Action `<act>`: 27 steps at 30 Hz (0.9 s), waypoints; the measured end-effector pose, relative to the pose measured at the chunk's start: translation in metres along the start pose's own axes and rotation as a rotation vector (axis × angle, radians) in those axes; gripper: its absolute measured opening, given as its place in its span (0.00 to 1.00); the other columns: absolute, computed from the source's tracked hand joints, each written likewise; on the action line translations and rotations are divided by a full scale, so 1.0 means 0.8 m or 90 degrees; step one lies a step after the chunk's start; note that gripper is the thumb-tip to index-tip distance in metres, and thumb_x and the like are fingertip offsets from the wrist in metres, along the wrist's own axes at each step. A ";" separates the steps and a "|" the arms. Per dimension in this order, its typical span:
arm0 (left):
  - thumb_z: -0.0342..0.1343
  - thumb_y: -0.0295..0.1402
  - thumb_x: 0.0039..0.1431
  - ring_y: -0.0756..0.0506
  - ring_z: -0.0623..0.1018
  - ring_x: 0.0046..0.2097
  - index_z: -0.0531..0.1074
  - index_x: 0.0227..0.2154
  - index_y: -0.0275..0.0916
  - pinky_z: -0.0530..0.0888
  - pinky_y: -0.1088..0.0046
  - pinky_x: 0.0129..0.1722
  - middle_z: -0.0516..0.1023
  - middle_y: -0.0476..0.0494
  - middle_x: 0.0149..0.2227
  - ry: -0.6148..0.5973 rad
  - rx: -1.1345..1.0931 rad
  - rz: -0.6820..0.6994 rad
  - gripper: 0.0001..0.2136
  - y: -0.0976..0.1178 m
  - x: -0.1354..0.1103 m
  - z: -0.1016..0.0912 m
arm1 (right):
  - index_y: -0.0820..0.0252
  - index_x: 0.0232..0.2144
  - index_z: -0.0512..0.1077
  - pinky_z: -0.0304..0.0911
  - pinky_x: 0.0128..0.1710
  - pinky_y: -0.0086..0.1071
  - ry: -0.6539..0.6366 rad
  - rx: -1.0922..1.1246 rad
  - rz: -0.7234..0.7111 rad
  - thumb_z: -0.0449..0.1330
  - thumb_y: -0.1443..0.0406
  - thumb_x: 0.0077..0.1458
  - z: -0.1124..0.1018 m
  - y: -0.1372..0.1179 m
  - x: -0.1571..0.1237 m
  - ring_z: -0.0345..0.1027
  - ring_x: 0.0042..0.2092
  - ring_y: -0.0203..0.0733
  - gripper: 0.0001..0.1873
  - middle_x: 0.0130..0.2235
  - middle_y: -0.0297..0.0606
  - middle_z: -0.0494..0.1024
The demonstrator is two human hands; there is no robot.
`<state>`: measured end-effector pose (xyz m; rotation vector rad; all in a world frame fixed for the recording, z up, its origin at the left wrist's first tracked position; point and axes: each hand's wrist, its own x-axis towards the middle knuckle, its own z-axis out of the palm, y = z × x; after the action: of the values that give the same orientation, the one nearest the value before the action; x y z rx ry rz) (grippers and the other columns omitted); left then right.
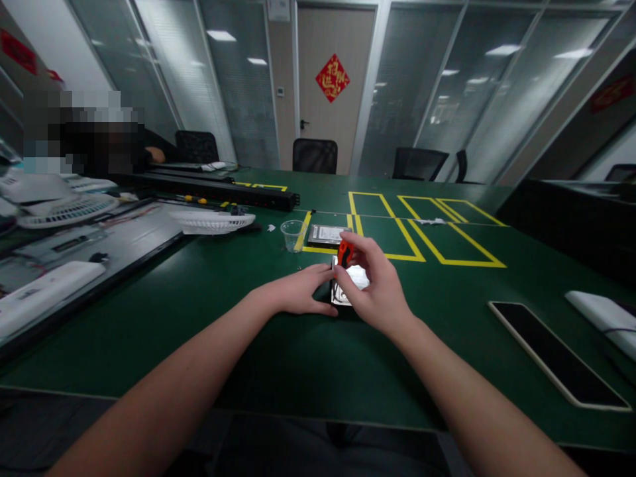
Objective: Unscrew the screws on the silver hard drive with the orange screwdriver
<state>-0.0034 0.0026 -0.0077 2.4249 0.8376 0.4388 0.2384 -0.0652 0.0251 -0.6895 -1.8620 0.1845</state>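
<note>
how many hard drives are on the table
2: a shiny hard drive beneath the right hand and its orange tool; a labelled hard drive just beyond, right of the clear cup. Others may be hidden.

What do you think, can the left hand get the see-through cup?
Probably yes: the left hand is close to the see-through cup, and nothing tall seems to stand between them. It would likely have to leave the shiny drive beside its fingers first.
</note>
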 end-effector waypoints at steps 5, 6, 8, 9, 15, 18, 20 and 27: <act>0.86 0.52 0.69 0.20 0.78 0.86 0.79 0.81 0.46 0.75 0.36 0.88 0.82 0.29 0.82 0.003 0.007 0.012 0.43 0.000 0.000 0.000 | 0.44 0.78 0.75 0.90 0.58 0.55 -0.003 0.015 0.019 0.66 0.68 0.78 0.003 0.000 -0.001 0.87 0.52 0.55 0.32 0.61 0.45 0.88; 0.86 0.52 0.69 0.20 0.78 0.86 0.78 0.81 0.46 0.74 0.36 0.88 0.82 0.29 0.83 0.004 0.008 0.011 0.44 0.000 0.000 0.001 | 0.44 0.78 0.75 0.90 0.58 0.55 -0.003 0.013 0.021 0.66 0.67 0.78 0.003 0.001 -0.001 0.87 0.52 0.55 0.32 0.61 0.45 0.88; 0.86 0.52 0.68 0.20 0.77 0.87 0.78 0.82 0.46 0.73 0.36 0.89 0.80 0.28 0.84 0.006 0.008 0.005 0.45 -0.002 0.000 0.001 | 0.44 0.78 0.75 0.90 0.58 0.56 -0.002 0.005 0.016 0.67 0.66 0.79 0.002 0.001 -0.001 0.87 0.53 0.55 0.31 0.61 0.45 0.89; 0.86 0.53 0.68 0.20 0.77 0.87 0.77 0.82 0.46 0.73 0.36 0.89 0.79 0.28 0.85 0.008 0.007 0.002 0.46 -0.002 -0.001 0.001 | 0.44 0.78 0.76 0.90 0.58 0.56 -0.002 0.000 0.013 0.68 0.65 0.79 0.002 0.001 -0.001 0.87 0.52 0.56 0.30 0.60 0.45 0.89; 0.86 0.52 0.67 0.20 0.78 0.86 0.78 0.82 0.46 0.74 0.37 0.89 0.80 0.29 0.85 0.005 0.003 -0.015 0.45 0.000 -0.001 0.001 | 0.44 0.78 0.76 0.89 0.55 0.56 -0.003 -0.019 0.006 0.69 0.64 0.80 0.000 0.003 0.001 0.84 0.50 0.55 0.29 0.56 0.43 0.88; 0.87 0.52 0.67 0.19 0.78 0.86 0.79 0.81 0.46 0.74 0.38 0.89 0.81 0.29 0.84 0.002 0.006 -0.019 0.45 0.004 0.000 0.000 | 0.44 0.78 0.76 0.89 0.56 0.56 -0.001 -0.015 0.005 0.67 0.65 0.81 0.000 0.002 0.000 0.85 0.51 0.55 0.29 0.58 0.43 0.88; 0.87 0.52 0.67 0.19 0.79 0.86 0.80 0.79 0.46 0.75 0.39 0.88 0.82 0.30 0.83 0.002 0.000 -0.016 0.43 0.005 0.000 -0.001 | 0.43 0.78 0.75 0.89 0.58 0.57 0.000 -0.008 0.012 0.66 0.66 0.81 0.001 0.001 -0.001 0.86 0.53 0.56 0.29 0.61 0.44 0.88; 0.86 0.52 0.68 0.20 0.78 0.86 0.78 0.82 0.46 0.73 0.37 0.90 0.82 0.29 0.82 -0.004 0.003 0.009 0.45 0.002 -0.001 -0.003 | 0.44 0.78 0.74 0.88 0.57 0.54 -0.005 0.020 0.020 0.64 0.68 0.80 0.004 0.001 -0.002 0.89 0.53 0.54 0.31 0.61 0.45 0.87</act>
<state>-0.0039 0.0020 -0.0050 2.4365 0.8205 0.4351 0.2365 -0.0649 0.0219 -0.6982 -1.8520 0.2364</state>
